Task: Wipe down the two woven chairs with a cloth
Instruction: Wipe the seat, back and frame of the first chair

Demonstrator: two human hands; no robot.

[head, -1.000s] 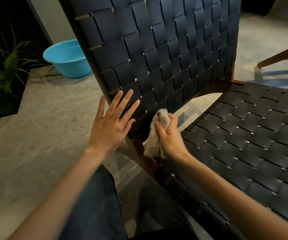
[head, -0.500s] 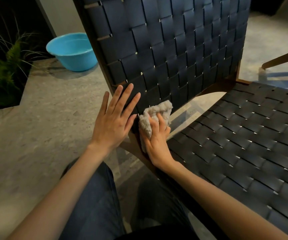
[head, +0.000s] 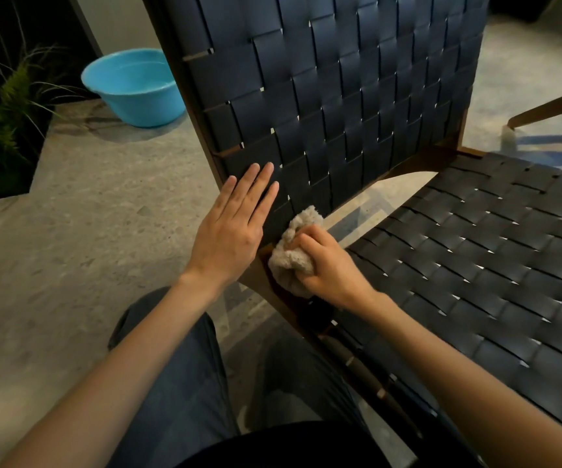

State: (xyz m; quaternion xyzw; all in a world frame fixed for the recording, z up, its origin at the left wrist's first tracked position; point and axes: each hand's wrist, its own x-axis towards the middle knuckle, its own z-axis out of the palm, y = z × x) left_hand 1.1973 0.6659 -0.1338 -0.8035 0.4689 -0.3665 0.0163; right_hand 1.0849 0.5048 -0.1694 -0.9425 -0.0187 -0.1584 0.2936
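The chair [head: 374,170] fills the view, its dark woven back [head: 340,96] rising at a tilt on the left and its seat [head: 475,271] running off to the right. Another chair's wooden leg [head: 550,109] shows far right. The left hand [head: 229,231] lies flat, fingers straight, on the back's lower left edge, holding nothing. Just beside it, the right hand [head: 335,268] has its grip closed round the bunched cloth [head: 291,261], pressed on the wooden frame [head: 256,280] where back meets seat. From that grip the weave lies up and rightward along the back and rightward across the seat; the right hand is nearer to both. Half a second ago the cloth sat higher, on the lowest straps; it has since slid down to the frame.
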